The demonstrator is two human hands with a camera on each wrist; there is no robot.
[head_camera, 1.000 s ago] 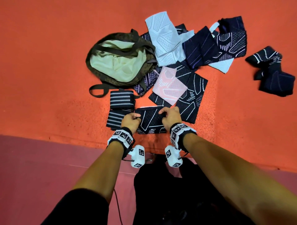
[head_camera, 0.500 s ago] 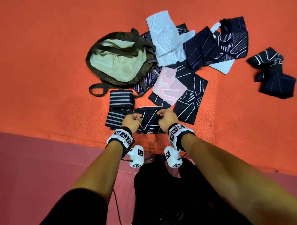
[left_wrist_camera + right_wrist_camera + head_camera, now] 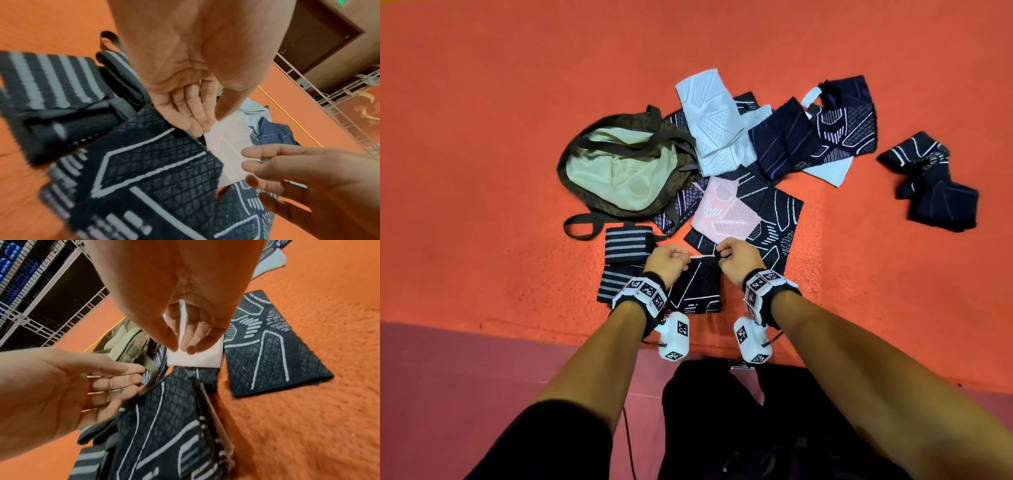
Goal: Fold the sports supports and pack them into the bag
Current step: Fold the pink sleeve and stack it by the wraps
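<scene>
While left hand (image 3: 667, 262) and right hand (image 3: 736, 257) pinch dark support (image 3: 698, 287) edge | wire shelving (image 3: 41, 293) shows only from wrists

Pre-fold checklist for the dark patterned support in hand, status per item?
1. Both hands on the far edge: ok. The left hand and right hand pinch the support.
2. Far edge lifted: ok, its pale inner side shows between the hands.
3. Near edge flat on the carpet: ok.
4. Both layers caught by the fingers: cannot tell, the wrist views are blurred.
5. Clear of the striped supports on its left: cannot tell, the left wrist hides that border.
6. Bag mouth open: ok, its pale lining shows.
</scene>
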